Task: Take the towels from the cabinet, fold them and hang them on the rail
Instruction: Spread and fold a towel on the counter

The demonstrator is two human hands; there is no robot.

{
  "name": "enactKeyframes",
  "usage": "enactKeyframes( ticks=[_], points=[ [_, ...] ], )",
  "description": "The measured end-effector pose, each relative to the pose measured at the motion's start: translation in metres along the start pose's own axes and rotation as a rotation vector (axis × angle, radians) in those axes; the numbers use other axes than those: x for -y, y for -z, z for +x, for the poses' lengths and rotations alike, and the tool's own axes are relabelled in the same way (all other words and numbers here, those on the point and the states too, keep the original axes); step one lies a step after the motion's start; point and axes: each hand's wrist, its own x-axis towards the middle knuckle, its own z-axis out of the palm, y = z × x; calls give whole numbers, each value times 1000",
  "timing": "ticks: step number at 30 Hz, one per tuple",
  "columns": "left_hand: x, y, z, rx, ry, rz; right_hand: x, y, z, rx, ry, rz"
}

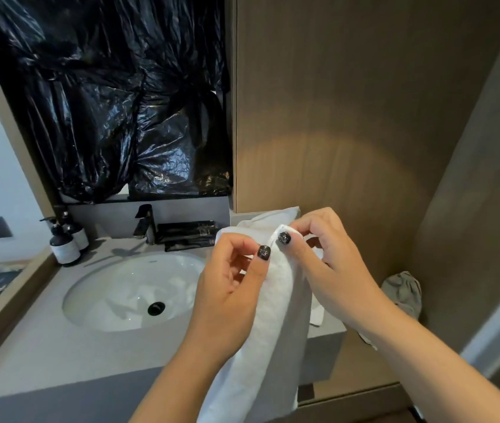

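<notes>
Now both hands are up over the right end of the vanity, working one white towel (pixel 273 325). The left hand (pixel 227 297) pinches its upper edge between thumb and curled fingers, dark-painted thumbnail on the cloth. The right hand (pixel 328 264) pinches a corner just beside it, thumb pressed down on the fabric, the other fingers curled behind. The two thumbs sit close together, almost touching. From that pinch the towel hangs straight down in a long narrow fold, between the forearms, past the front edge of the counter.

Behind the hands, more white cloth (pixel 270 219) lies on the grey countertop (pixel 59 355), against the wooden wall panel (pixel 334 117). To the left, a white oval sink (pixel 105 300) is set into the counter, dark drain at its bottom. A dark faucet (pixel 146 222) stands behind the basin, with black packets (pixel 187 235) laid beside it. Two dark pump bottles (pixel 65 242) stand at the back left corner. Crumpled black plastic sheeting (pixel 114 96) covers the area above the sink. Low on the right, a grey bundle of fabric (pixel 404 293) shows beyond the right wrist.
</notes>
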Motion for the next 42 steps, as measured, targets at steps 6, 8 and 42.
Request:
enactKeyframes(
  ticks=[6, 8, 42],
  points=[
    [17, 18, -32, 225, 30, 175, 8, -8, -9, -26, -24, 28],
    [25, 26, -40, 315, 131, 93, 5, -12, -11, 36, -72, 31],
    [96, 39, 36, 406, -148, 817, -118, 124, 39, -416, -322, 76]
  ],
)
